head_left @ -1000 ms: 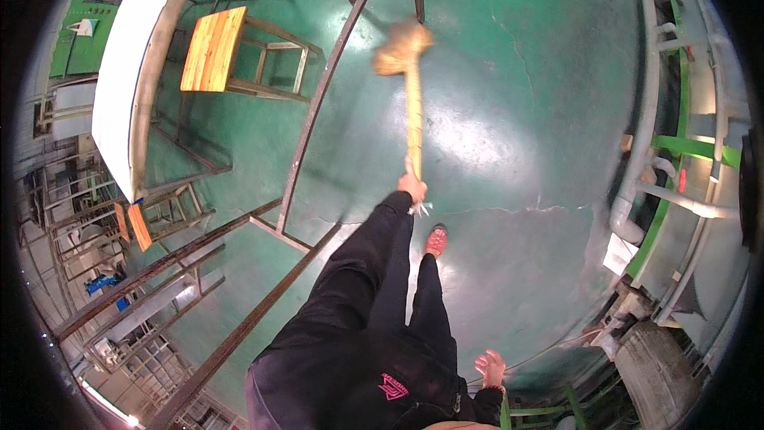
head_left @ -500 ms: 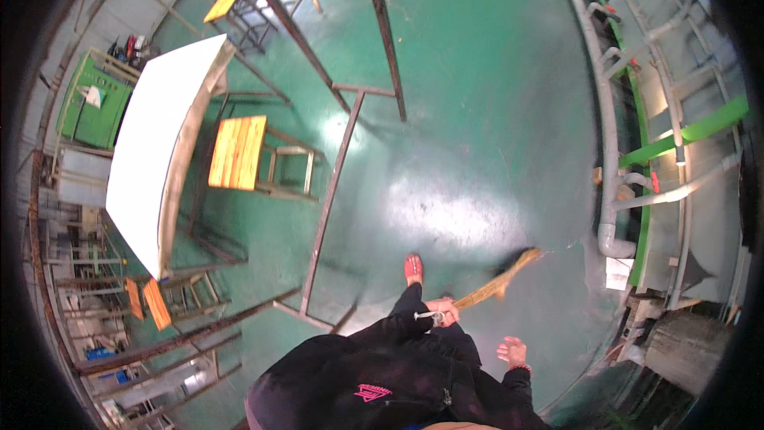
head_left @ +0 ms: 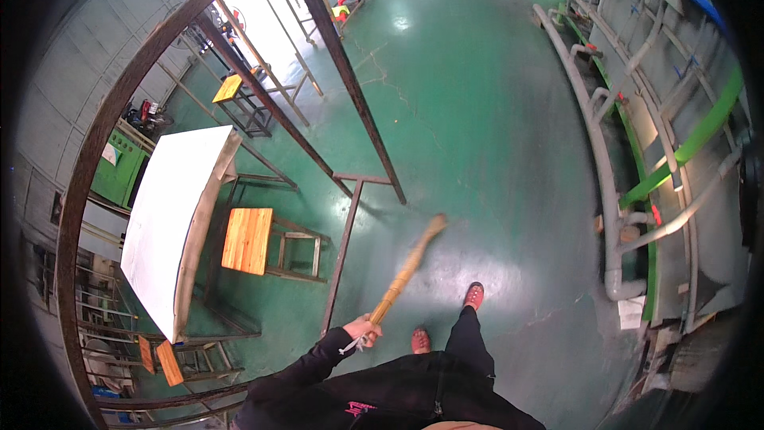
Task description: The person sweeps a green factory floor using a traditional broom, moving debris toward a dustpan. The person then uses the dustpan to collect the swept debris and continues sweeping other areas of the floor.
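Observation:
My left hand (head_left: 363,330) is closed round the handle end of what looks like a yellow-brown straw broom (head_left: 402,277). A loose white cord (head_left: 350,345) hangs by my fingers. The broom slants up and forward over the green floor, its narrow shaft ringed with bindings and its far tip blurred. To its left stands a dark metal frame (head_left: 341,255), apart from the broom. My red shoes (head_left: 474,295) are mid-step on the floor below. My right hand is out of sight.
At the left are a large white-topped table (head_left: 175,219) and a wooden stool (head_left: 247,240). A smaller stool (head_left: 228,88) stands farther off. Grey pipes (head_left: 593,139) and a green beam (head_left: 688,155) run along the right wall. Green floor (head_left: 485,159) stretches ahead between them.
My left hand has moved left, and the broom has swung from pointing right to pointing more forward. My right hand has left the view. The view has tilted up, and my feet have stepped.

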Available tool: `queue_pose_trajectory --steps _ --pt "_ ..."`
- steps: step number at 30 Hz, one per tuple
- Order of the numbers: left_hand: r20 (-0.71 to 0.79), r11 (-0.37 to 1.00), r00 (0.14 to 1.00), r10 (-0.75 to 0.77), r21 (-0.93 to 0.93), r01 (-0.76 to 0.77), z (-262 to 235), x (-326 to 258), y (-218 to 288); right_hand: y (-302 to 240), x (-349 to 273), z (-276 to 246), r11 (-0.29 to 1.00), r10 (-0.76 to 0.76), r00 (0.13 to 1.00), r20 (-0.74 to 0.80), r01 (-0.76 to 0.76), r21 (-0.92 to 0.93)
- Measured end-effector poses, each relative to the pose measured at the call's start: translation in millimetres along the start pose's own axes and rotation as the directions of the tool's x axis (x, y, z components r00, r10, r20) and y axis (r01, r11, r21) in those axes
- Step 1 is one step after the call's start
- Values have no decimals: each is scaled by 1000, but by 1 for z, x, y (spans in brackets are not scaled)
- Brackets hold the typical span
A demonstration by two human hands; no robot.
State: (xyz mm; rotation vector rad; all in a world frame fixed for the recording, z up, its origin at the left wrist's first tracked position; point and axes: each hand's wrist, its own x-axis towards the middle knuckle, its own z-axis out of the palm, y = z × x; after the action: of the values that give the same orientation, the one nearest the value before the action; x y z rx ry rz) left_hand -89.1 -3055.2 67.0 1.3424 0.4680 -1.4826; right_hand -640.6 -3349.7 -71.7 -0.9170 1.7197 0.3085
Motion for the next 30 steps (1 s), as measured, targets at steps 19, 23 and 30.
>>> queue_pose_trajectory --steps 19,23,30 --pt "403 574 913 -68 -733 366 93 189 309 -791 72 193 630 -751 586 304 774 64" --pt "323 930 872 367 -113 -350 150 208 421 -864 -41 272 747 -521 626 580 664 -46" --pt "146 856 844 516 -102 -506 251 253 609 -942 -110 380 928 -349 250 903 -41 370"
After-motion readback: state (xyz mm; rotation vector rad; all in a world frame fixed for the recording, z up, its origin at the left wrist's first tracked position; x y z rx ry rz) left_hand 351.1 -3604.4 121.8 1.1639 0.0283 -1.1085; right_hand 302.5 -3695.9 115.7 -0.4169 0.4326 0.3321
